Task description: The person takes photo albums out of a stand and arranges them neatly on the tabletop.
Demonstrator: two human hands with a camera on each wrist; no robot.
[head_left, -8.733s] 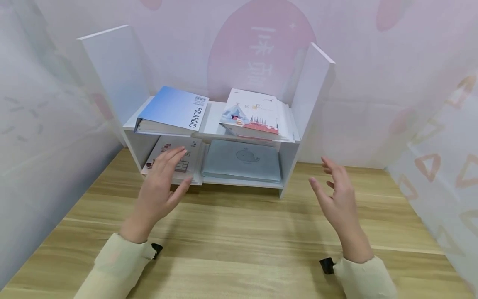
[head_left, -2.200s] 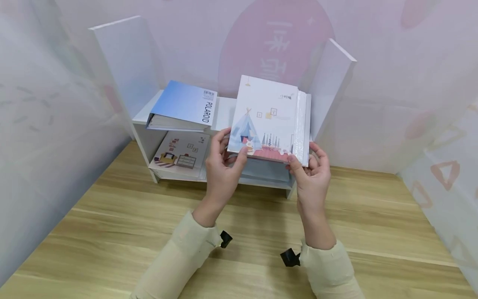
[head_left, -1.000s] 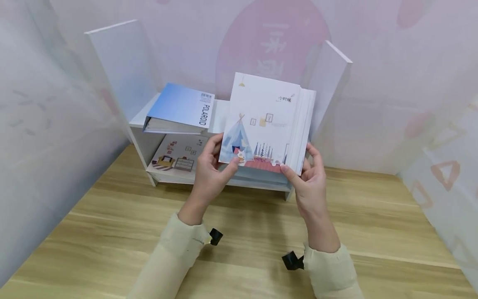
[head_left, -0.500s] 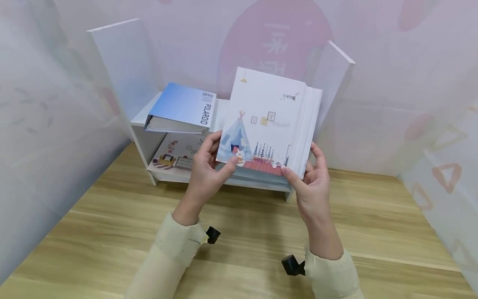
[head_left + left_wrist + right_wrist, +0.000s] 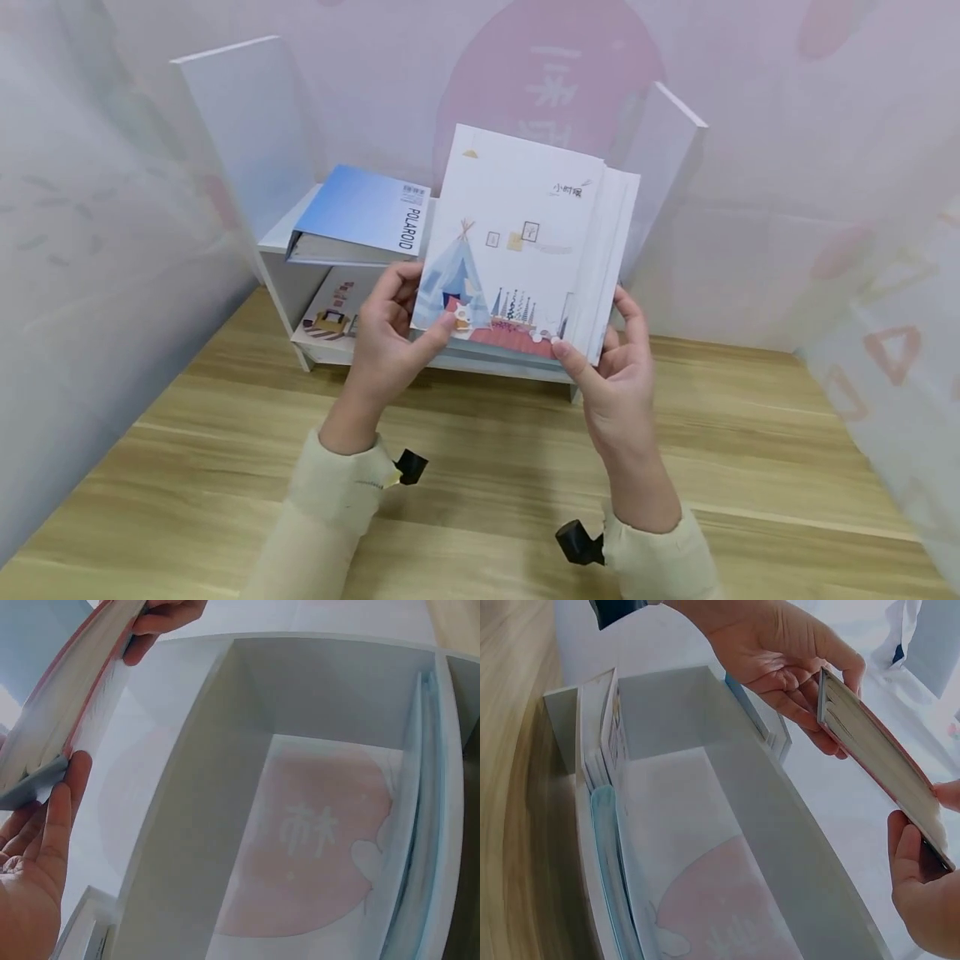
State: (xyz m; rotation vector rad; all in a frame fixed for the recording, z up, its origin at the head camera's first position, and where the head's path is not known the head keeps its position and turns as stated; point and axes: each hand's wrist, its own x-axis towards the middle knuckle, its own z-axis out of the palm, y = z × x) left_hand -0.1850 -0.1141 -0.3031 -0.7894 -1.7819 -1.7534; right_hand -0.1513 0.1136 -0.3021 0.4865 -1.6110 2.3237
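Note:
Both hands hold a white photo album (image 5: 517, 242) with a blue tent drawing on its cover, raised over the front of the white shelf (image 5: 273, 287). My left hand (image 5: 386, 329) grips its lower left corner, thumb on the cover and fingers behind. At the lower right corner my right hand (image 5: 618, 375) pinches it the same way. The left wrist view shows the album's thick page edges (image 5: 71, 697) between both hands. A blue POLAROID album (image 5: 363, 212) lies on the upper shelf at left. Below it is another white album (image 5: 330, 312), partly hidden by my left hand.
A light-blue album (image 5: 615, 862) lies in the shelf's lower right compartment, mostly hidden in the head view. Tall side panels (image 5: 247, 133) rise at both shelf ends. The wooden table (image 5: 465, 467) spreads in front, with pale printed cloth (image 5: 757, 208) around it.
The tent album lay on the upper right shelf and both hands were empty; now they hold it lifted. Over the last second it has moved slightly left and up in the view.

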